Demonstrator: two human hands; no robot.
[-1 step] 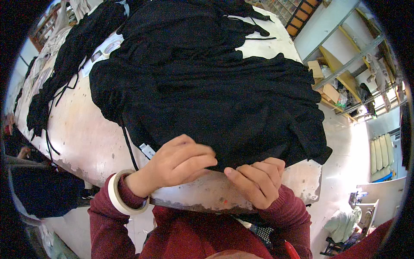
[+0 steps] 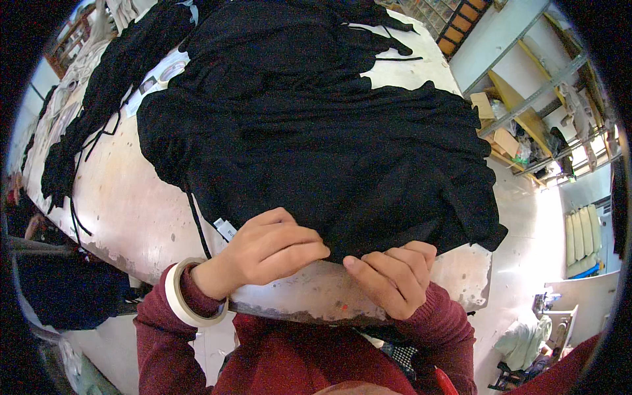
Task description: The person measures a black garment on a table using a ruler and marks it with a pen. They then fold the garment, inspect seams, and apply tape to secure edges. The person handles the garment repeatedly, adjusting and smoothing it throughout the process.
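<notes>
A black garment (image 2: pixel 309 164) lies bunched on the pale, worn table (image 2: pixel 105 184), a drawstring hanging at its left. Its near edge is held in my left hand (image 2: pixel 266 247), whose fingers are pinched together on the cloth beside a white label (image 2: pixel 224 227). Just to the right, my right hand (image 2: pixel 395 276) has its fingers curled onto that same edge, thumb along the fabric. Around my left wrist sits a roll of pale tape (image 2: pixel 178 295), over the maroon sleeve.
More black garments (image 2: pixel 105 92) cover the back and left, beside printed papers (image 2: pixel 155 82) and pale cloth. Metal shelving (image 2: pixel 520 99) with cardboard and bags stands right, above stacked cream pads (image 2: pixel 580 240). Pale cloth (image 2: pixel 520 342) lies at lower right, dark cloth (image 2: pixel 69 289) at lower left.
My left hand has shifted very slightly downward at the garment's edge. My right hand and the cloth look almost the same.
</notes>
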